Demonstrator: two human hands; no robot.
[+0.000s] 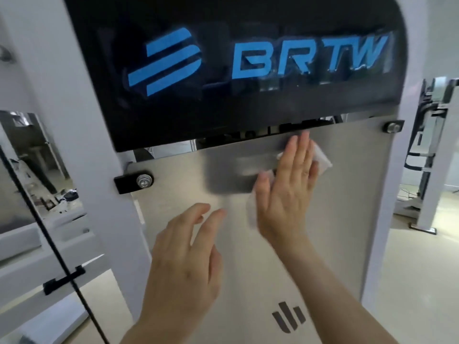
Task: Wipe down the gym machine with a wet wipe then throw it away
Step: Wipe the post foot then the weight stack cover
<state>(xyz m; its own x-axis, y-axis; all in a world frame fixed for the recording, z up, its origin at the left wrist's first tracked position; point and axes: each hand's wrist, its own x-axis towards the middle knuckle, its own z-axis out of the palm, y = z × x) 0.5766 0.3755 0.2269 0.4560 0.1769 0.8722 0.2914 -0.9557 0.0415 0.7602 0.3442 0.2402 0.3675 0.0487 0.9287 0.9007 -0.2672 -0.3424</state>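
Note:
The gym machine fills the view: a brushed metal panel (347, 219) under a black cover with blue BRTW lettering (248, 108). My right hand (289, 187) lies flat with straight fingers on the upper part of the metal panel, pressing a white wet wipe (323, 161) against it. The wipe shows at the right of the fingers and below the thumb. A darker wet streak (228, 170) runs to the left of the hand. My left hand (185, 259) hovers close to the panel lower left, fingers relaxed, holding nothing.
White frame posts (82, 120) flank the panel. Bolts sit at the panel's left (144, 181) and upper right (393, 127). A mirror (37, 170) is at the left. Another machine (429, 145) stands at the right on a pale floor.

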